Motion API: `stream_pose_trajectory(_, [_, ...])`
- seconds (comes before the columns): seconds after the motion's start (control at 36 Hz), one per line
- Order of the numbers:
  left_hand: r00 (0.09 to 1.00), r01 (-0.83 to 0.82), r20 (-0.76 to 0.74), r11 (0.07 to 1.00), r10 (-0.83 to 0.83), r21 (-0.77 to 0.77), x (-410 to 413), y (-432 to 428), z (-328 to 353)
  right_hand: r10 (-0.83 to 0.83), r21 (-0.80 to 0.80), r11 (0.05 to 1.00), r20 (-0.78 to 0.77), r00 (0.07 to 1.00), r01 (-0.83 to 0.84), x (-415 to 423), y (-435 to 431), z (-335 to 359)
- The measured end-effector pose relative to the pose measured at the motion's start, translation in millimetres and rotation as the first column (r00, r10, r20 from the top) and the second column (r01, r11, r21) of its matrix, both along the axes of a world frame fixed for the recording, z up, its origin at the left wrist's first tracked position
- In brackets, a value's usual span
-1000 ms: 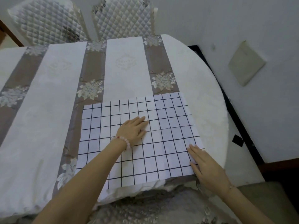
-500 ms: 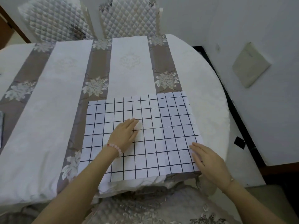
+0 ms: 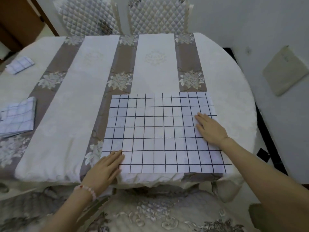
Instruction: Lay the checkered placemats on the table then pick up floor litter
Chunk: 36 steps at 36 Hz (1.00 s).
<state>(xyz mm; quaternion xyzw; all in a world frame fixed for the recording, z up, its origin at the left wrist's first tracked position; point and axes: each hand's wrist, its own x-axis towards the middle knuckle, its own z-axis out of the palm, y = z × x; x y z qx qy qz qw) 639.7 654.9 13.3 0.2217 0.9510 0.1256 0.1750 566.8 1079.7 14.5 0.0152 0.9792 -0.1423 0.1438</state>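
**First mat smoothed flat; folded ones wait on the left**

The oval desk (image 3: 66,131), covered in a cream cloth with taupe floral stripes, fills most of the view. On its near right part lies the spread white placemat with a black grid (image 3: 160,131). Its long axis runs left to right along the near edge, and it looks flat and square to that edge.

Well apart to the left, a folded stack of blue-checked placemats (image 3: 18,118) rests on the desk. A smaller folded blue-checked cloth (image 3: 20,64) sits farther back.

The left hand (image 3: 105,168) presses on the mat's near left corner. The right hand (image 3: 209,129) presses on its right edge, farther from the person. Neither grip has hold of anything: the fingers of both hands lie straight and flat on the fabric.

A small black scrap (image 3: 262,155) lies on the floor just past the desk's right rim.

The next mat has to come from the folded stack, which lies straight out to the left of the left grip. That hand is much the nearer of the two, so the reach is likely its job.

A second ago the left hand lay on the mat's middle and the right hand at the near right corner. Since then the left has slid to the near left corner and the right has moved up the right edge. The view has also swung left, bringing the folded mats into sight.
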Motion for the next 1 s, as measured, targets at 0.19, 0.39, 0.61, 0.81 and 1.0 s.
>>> stream_pose_trajectory(0.19, [0.999, -0.041, -0.021, 0.999, 0.041, -0.002, 11.8, -10.0, 4.9, -0.004, 0.056, 0.998, 0.052, 0.999, 0.001, -3.0, 1.2, 2.8])
stream_pose_trajectory(0.39, [0.990, -0.138, -0.028, 0.990, 0.138, 0.010, 12.1, -6.4, 13.8, -0.141, -0.182, 0.971, 0.079, 0.987, 0.154, -12.6, -2.3, 30.3])
stream_pose_trajectory(0.61, [0.865, -0.472, -0.019, 0.827, 0.501, 0.304, 33.2, 6.2, 47.5, -0.187, -0.473, 0.868, -0.033, 0.982, 0.150, 7.7, -51.4, 71.2])
stream_pose_trajectory(0.81, [0.566, -0.640, 0.073, 0.382, 0.821, 0.667, 132.7, 11.7, 79.7, 0.128, -0.696, 0.715, 0.041, 0.991, -0.063, 56.8, -162.7, 93.8])
stream_pose_trajectory(1.0, [0.046, -0.629, 0.382, -0.270, 0.923, 0.729, 299.0, 26.6, 60.8, 0.563, -0.695, 0.604, 0.026, 0.826, -0.390, 158.4, -272.7, 106.7])
